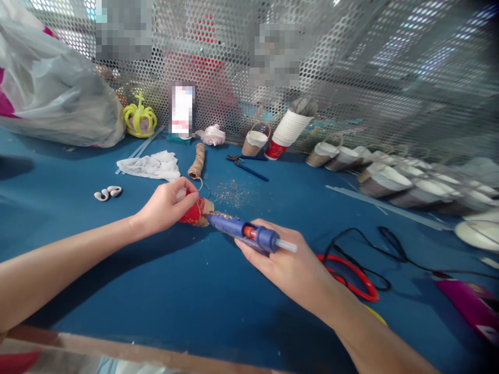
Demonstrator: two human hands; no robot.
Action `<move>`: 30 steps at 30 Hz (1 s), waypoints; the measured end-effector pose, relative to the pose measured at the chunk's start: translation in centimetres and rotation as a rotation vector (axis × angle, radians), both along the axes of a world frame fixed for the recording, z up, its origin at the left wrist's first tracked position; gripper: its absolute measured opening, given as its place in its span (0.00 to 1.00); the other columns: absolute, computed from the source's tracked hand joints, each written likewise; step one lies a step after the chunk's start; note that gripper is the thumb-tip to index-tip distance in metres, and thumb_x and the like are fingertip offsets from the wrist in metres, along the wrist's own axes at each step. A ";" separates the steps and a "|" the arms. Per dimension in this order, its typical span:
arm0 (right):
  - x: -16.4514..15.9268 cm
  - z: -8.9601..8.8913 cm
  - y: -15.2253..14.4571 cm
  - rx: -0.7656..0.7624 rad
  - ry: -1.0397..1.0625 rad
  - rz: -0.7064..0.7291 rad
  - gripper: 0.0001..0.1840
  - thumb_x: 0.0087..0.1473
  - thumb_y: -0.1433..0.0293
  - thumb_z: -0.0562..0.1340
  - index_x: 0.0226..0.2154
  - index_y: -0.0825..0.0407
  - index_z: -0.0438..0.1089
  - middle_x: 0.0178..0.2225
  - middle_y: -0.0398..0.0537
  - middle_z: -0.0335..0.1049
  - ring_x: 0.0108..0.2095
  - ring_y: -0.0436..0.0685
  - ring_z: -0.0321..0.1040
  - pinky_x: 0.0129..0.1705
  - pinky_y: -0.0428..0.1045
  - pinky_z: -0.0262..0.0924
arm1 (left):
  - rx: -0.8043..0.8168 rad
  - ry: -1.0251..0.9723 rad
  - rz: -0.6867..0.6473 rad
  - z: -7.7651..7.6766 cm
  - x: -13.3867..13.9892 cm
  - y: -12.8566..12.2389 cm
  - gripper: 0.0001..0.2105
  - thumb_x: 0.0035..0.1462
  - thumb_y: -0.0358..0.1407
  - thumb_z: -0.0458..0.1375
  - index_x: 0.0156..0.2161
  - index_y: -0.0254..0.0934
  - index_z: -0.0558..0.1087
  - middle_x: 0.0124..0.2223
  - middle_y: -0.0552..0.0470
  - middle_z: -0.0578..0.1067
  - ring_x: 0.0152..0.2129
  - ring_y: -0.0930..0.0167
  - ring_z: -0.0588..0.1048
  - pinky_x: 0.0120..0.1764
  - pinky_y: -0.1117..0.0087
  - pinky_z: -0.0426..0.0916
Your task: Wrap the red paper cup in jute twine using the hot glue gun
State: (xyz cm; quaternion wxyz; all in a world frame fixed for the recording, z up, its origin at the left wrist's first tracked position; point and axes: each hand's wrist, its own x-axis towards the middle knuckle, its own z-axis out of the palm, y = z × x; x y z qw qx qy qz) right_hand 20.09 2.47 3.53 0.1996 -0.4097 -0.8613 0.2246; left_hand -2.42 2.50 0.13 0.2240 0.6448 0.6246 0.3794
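Note:
My left hand [167, 205] is closed on a red paper cup [191, 213] that lies tilted on its side, its bottom end toward the right. Brown twine covers part of that end. In my right hand [284, 259] is a blue hot glue gun [237, 228], a clear glue stick poking out of its back. Its nozzle reaches the twine-covered end of the cup; whether the two touch I cannot tell. Behind the cup a roll of twine [197, 162] lies on the table, with a strand running toward my left hand.
White cloth [150, 165], pliers [249, 167] and a stack of paper cups [290, 132] lie or stand toward the back. Several twine-wrapped cups [385, 179] line the right rear. Clear glue sticks [382, 206], a black cable [351, 239] and a red ring [366, 285] are at right.

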 end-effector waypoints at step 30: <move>0.1 -0.2 0.6 -0.002 0.034 -0.015 0.07 0.52 0.68 0.58 0.23 0.50 0.63 0.21 0.41 0.64 0.21 0.49 0.58 0.25 0.46 0.57 | 0.032 0.010 -0.035 0.2 0.3 -0.5 0.09 0.54 0.39 0.51 0.32 0.34 0.68 0.28 0.52 0.75 0.24 0.72 0.70 0.28 0.73 0.64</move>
